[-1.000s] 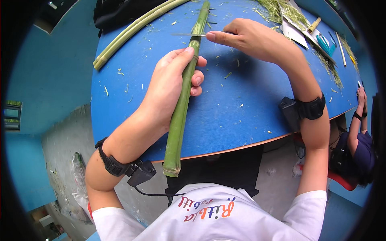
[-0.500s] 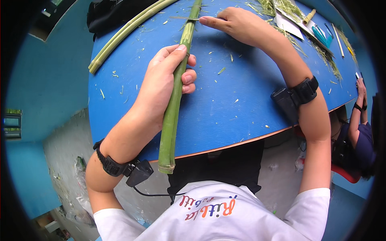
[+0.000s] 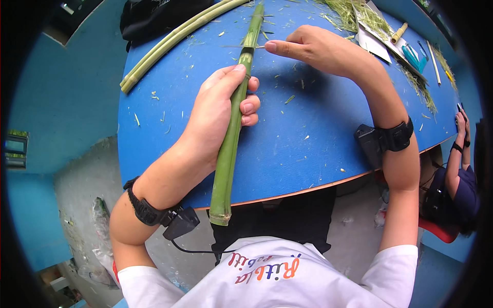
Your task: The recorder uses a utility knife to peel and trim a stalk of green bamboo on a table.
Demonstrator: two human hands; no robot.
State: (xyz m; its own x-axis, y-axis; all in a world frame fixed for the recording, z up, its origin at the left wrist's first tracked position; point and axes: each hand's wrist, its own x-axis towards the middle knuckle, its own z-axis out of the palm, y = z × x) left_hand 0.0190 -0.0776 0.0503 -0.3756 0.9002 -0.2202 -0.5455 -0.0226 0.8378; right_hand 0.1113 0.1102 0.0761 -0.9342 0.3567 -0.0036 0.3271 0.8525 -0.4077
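Observation:
My left hand wraps around a green bamboo stalk, thumb on top, below a stripped pale patch. The stalk slants away from me, its near end past the table's front edge. Across its upper part lies the thin blade of a knife. My right hand is closed at the blade's right end, thumb pointing left along it. The handle is hidden in that hand. Scraped patches show on both sides of the blade.
A blue table carries scattered shavings. At far left lie pale stalks beside a black bag. Far right has a shavings pile, a short bamboo piece, a teal tool and a white stick. Another person sits at right.
My right hand and the knife have moved down the stalk toward me, closer to my left hand. My left hand keeps its hold. The whole view has shifted slightly.

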